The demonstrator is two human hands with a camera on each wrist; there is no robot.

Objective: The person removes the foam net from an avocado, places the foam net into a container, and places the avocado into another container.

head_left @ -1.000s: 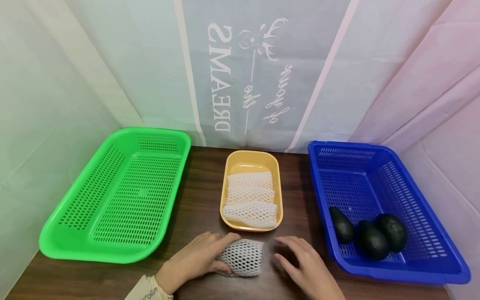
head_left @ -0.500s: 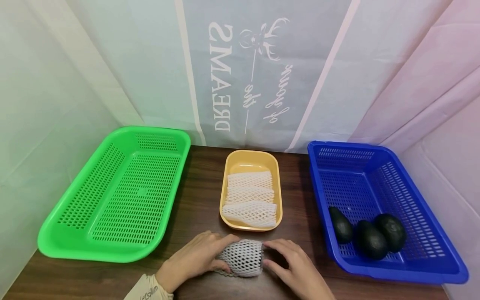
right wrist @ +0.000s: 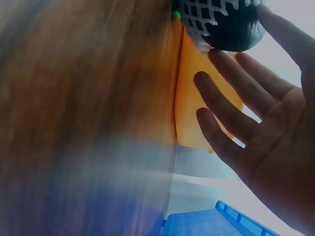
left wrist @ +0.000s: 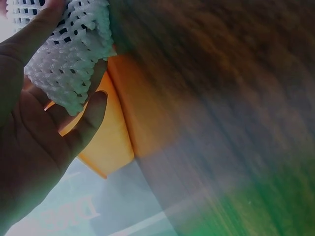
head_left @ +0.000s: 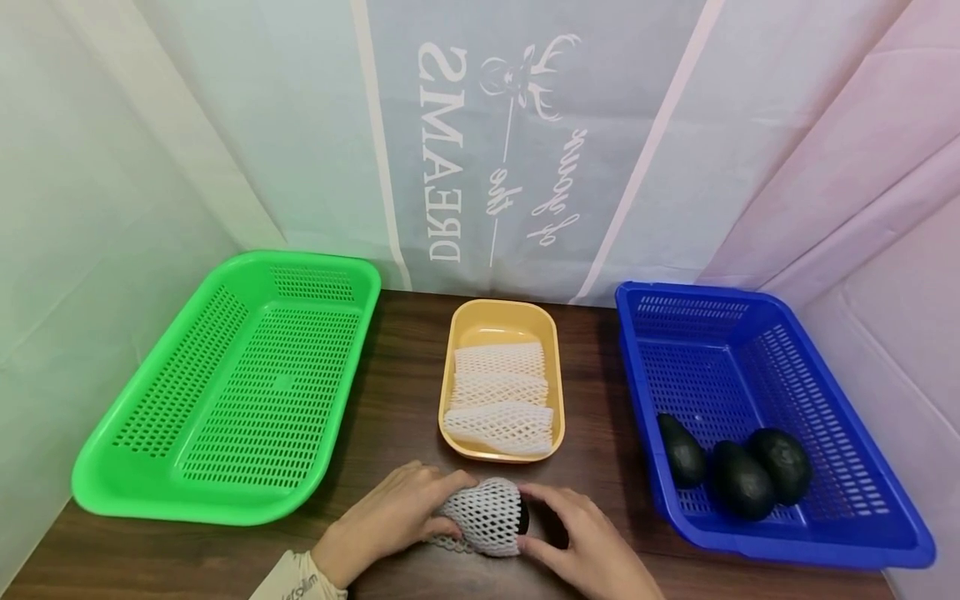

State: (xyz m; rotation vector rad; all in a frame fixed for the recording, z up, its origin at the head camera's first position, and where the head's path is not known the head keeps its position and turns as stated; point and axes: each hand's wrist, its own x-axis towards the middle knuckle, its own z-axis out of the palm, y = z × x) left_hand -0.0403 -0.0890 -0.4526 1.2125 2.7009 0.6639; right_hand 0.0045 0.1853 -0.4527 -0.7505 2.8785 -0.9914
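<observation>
An avocado in a white foam net sleeve [head_left: 483,515] lies on the table in front of the yellow tray. My left hand [head_left: 401,515] holds its left end, thumb in front and fingers behind; the loose net end hangs in that palm in the left wrist view. At the right end, my right hand [head_left: 585,533] pinches the avocado between thumb and fingertips. The dark end of the avocado [right wrist: 236,29] shows bare past the net's rim in the right wrist view. The other fingers of the right hand are spread apart.
A yellow tray [head_left: 501,315] behind the hands holds several flat foam net sleeves [head_left: 501,427]. The green basket [head_left: 281,379] stands at left. At right, the blue basket [head_left: 693,362] holds 3 avocados [head_left: 742,481]. A cloth backdrop [head_left: 502,167] hangs behind the table.
My right hand has moved left onto the avocado's right end. The net's rim has shifted left there, baring the dark end. The left hand keeps its hold.
</observation>
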